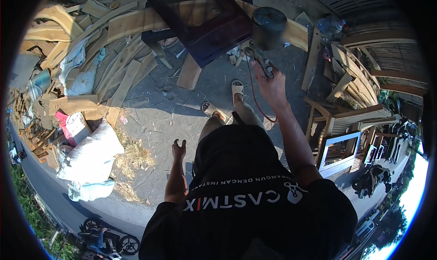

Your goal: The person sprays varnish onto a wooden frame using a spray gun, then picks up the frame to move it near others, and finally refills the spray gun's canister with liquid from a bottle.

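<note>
My right hand (272, 85) is raised ahead of me, closed around the handle of a metal spray gun (260, 62). A thin red hose (255, 94) hangs from the gun and loops down beside my forearm. Just beyond the gun is a dark round pot (269, 29); I cannot tell whether it is joined to it. To its left, a dark reddish-brown wooden frame (211, 41) with a rectangular opening leans at a slant, apart from my hand. My left hand (179, 150) hangs low at my side, empty, its fingers apart and slightly curled.
Behind the frame lies a long curved plank (132, 23). Loose boards (120, 89) pile up at the left, near stuffed white sacks (95, 151). At the right stand a pale-edged frame (339, 153) and wooden pieces (355, 73). A motorcycle (107, 242) is parked at the lower left.
</note>
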